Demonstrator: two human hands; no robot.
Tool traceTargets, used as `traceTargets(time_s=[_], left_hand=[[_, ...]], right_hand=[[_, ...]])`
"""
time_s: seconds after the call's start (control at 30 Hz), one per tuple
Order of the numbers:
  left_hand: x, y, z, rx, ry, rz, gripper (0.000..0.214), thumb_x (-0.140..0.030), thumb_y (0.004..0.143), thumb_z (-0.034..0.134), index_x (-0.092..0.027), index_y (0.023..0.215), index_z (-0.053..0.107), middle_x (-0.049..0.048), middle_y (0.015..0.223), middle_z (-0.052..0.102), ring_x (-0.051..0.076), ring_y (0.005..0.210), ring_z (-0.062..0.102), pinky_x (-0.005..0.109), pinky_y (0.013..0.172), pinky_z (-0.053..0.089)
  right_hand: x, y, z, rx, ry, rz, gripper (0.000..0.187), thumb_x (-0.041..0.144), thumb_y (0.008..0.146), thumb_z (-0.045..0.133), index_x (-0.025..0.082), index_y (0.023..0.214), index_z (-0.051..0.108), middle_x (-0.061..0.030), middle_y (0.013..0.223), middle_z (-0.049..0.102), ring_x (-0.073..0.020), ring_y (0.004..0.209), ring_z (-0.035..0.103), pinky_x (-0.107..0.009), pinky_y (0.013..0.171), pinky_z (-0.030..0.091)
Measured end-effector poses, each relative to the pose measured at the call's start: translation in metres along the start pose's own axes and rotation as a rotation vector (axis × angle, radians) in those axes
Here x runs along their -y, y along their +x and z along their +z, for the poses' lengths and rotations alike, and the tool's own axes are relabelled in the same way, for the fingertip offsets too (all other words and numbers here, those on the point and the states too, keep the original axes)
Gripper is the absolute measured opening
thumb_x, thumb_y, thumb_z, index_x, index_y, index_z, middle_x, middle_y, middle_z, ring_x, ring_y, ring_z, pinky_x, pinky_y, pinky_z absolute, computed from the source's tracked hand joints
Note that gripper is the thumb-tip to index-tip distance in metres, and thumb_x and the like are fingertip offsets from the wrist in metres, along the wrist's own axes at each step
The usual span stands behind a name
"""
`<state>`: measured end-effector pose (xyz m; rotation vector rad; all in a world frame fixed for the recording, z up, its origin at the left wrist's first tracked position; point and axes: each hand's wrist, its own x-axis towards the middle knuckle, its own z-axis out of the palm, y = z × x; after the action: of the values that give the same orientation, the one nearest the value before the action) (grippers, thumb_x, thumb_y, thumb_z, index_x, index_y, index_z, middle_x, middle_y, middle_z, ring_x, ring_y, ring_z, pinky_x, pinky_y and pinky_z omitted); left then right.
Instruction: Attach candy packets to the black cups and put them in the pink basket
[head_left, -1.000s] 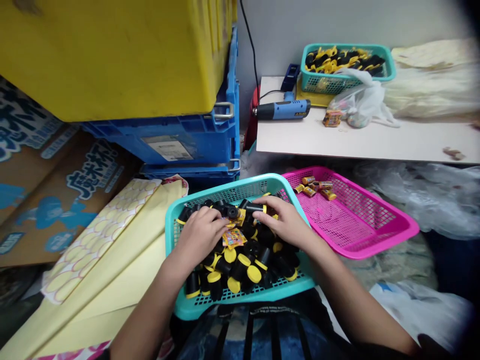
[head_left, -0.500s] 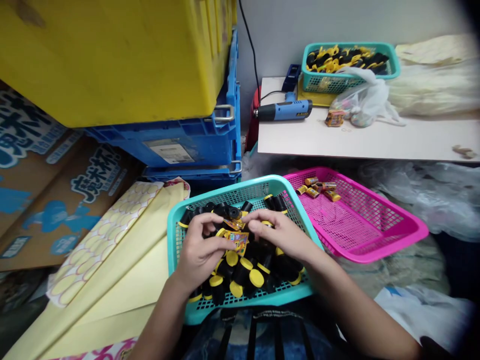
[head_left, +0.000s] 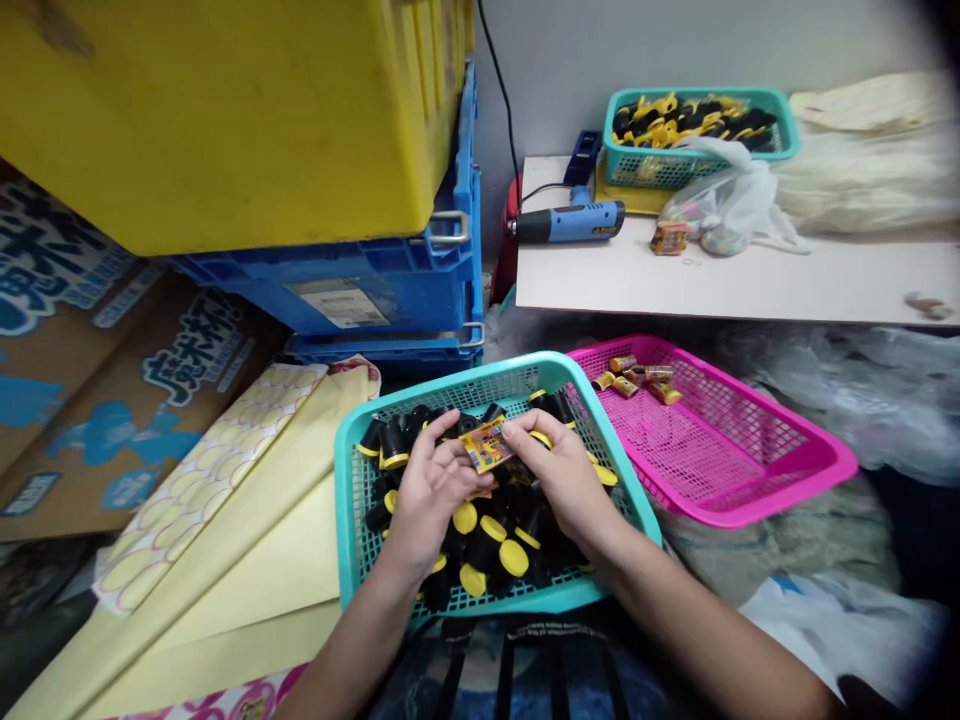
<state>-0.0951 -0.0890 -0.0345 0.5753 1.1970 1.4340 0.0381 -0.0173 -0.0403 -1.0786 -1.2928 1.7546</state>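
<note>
My right hand [head_left: 562, 475] pinches a small flat yellow printed label [head_left: 486, 446] by its right end, between thumb and fingers. Palm up beside it, my left hand [head_left: 426, 492] has its fingers apart, with the fingertips at the label's left edge; I cannot tell if they touch it. Both hands are over a turquoise mesh basket [head_left: 345, 520] on my lap. Many small black canisters with yellow lids [head_left: 514, 558] lie loose in it, partly hidden by my hands.
To the right, a pink basket [head_left: 757, 505] holds several labelled canisters [head_left: 624, 386]. A blue heat gun [head_left: 574, 222], a second turquoise basket [head_left: 701, 170] and a plastic bag [head_left: 739, 190] are on the white table [head_left: 592, 285]. Stacked crates [head_left: 360, 290] and cartons [head_left: 187, 370] stand left.
The label is now stretched out in my right hand, raised toward the basket's middle. My left hand has turned palm up and its fingers have spread from their earlier pinch.
</note>
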Motion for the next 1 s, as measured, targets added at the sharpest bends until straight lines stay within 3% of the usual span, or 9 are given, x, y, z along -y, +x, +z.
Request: traceTargets(time_s=[0.13, 0.27, 0.37, 0.5, 0.6, 0.7, 0.8, 0.9, 1.0], left_hand=[[-0.013, 0.004, -0.005, -0.120, 0.264, 0.052, 0.059, -0.024, 0.068, 0.078, -0.020, 0.120, 0.051, -0.0070, 0.063, 0.060, 0.008, 0.060, 0.057, 0.017, 0.062, 0.047], [-0.033, 0.002, -0.014, 0.078, 0.422, -0.018, 0.065, -0.018, 0.070, 0.075, -0.021, 0.129, 0.047, -0.0066, 0.066, 0.062, 0.008, 0.063, 0.058, 0.017, 0.062, 0.045], [-0.039, 0.000, -0.017, 0.178, 0.433, -0.046, 0.067, -0.018, 0.072, 0.074, -0.022, 0.132, 0.045, -0.0060, 0.068, 0.062, 0.008, 0.064, 0.059, 0.018, 0.063, 0.046], [-0.028, 0.001, -0.013, 0.231, 0.288, -0.046, 0.065, -0.023, 0.070, 0.077, -0.023, 0.128, 0.048, -0.0004, 0.086, 0.066, 0.013, 0.080, 0.063, 0.023, 0.073, 0.050], [-0.013, 0.003, -0.005, 0.149, 0.179, -0.073, 0.054, -0.025, 0.066, 0.081, -0.022, 0.113, 0.056, 0.0020, 0.093, 0.066, 0.016, 0.085, 0.065, 0.027, 0.076, 0.053], [-0.003, 0.005, -0.004, -0.022, 0.094, -0.053, 0.032, -0.031, 0.069, 0.079, -0.019, 0.093, 0.061, 0.0005, 0.083, 0.068, 0.013, 0.073, 0.065, 0.025, 0.068, 0.053], [0.000, 0.008, -0.013, -0.138, 0.151, 0.050, 0.022, -0.033, 0.070, 0.078, -0.017, 0.083, 0.069, 0.0005, 0.078, 0.070, 0.011, 0.070, 0.064, 0.022, 0.067, 0.053], [-0.002, 0.010, -0.024, -0.177, 0.258, 0.149, 0.019, -0.036, 0.072, 0.076, -0.019, 0.080, 0.074, 0.0023, 0.079, 0.073, 0.015, 0.078, 0.067, 0.024, 0.074, 0.054], [-0.005, 0.009, -0.030, -0.158, 0.369, 0.216, 0.016, -0.035, 0.074, 0.074, -0.021, 0.081, 0.077, 0.0036, 0.087, 0.075, 0.018, 0.085, 0.068, 0.028, 0.079, 0.055]], right_hand=[[0.008, 0.000, -0.010, 0.124, -0.217, -0.060, 0.038, 0.052, 0.085, 0.055, 0.015, 0.079, 0.059, -0.0015, 0.079, 0.059, -0.0132, 0.078, 0.053, -0.026, 0.076, 0.041], [0.021, 0.007, -0.021, 0.324, -0.390, -0.101, 0.038, 0.052, 0.084, 0.056, 0.018, 0.097, 0.067, -0.0031, 0.088, 0.063, -0.0158, 0.085, 0.057, -0.028, 0.080, 0.041], [0.024, 0.011, -0.020, 0.489, -0.389, -0.073, 0.028, 0.044, 0.079, 0.065, 0.016, 0.083, 0.070, -0.0019, 0.079, 0.063, -0.0138, 0.077, 0.056, -0.027, 0.077, 0.041], [0.017, 0.011, -0.012, 0.348, -0.214, 0.044, 0.036, 0.047, 0.072, 0.071, 0.013, 0.065, 0.059, -0.0008, 0.070, 0.061, -0.0109, 0.068, 0.053, -0.024, 0.070, 0.040], [0.011, 0.009, -0.009, 0.293, -0.093, 0.093, 0.045, 0.053, 0.070, 0.073, 0.013, 0.063, 0.052, -0.0003, 0.065, 0.058, -0.0096, 0.063, 0.049, -0.022, 0.064, 0.039], [0.007, 0.008, -0.012, 0.308, -0.007, 0.100, 0.040, 0.052, 0.077, 0.068, 0.014, 0.077, 0.057, -0.0010, 0.074, 0.057, -0.0098, 0.068, 0.049, -0.021, 0.063, 0.038], [0.007, 0.009, -0.020, 0.296, 0.281, 0.150, 0.033, 0.045, 0.077, 0.063, 0.019, 0.096, 0.056, -0.0004, 0.084, 0.054, -0.0104, 0.071, 0.049, -0.019, 0.058, 0.037], [0.012, 0.011, -0.027, 0.283, 0.513, 0.140, 0.035, 0.028, 0.066, 0.068, 0.022, 0.097, 0.053, 0.0001, 0.093, 0.053, -0.0106, 0.076, 0.051, -0.019, 0.060, 0.042], [0.017, 0.012, -0.032, 0.286, 0.446, 0.093, 0.039, 0.027, 0.069, 0.074, 0.023, 0.103, 0.055, -0.0007, 0.096, 0.056, -0.0106, 0.078, 0.056, -0.021, 0.067, 0.048]])
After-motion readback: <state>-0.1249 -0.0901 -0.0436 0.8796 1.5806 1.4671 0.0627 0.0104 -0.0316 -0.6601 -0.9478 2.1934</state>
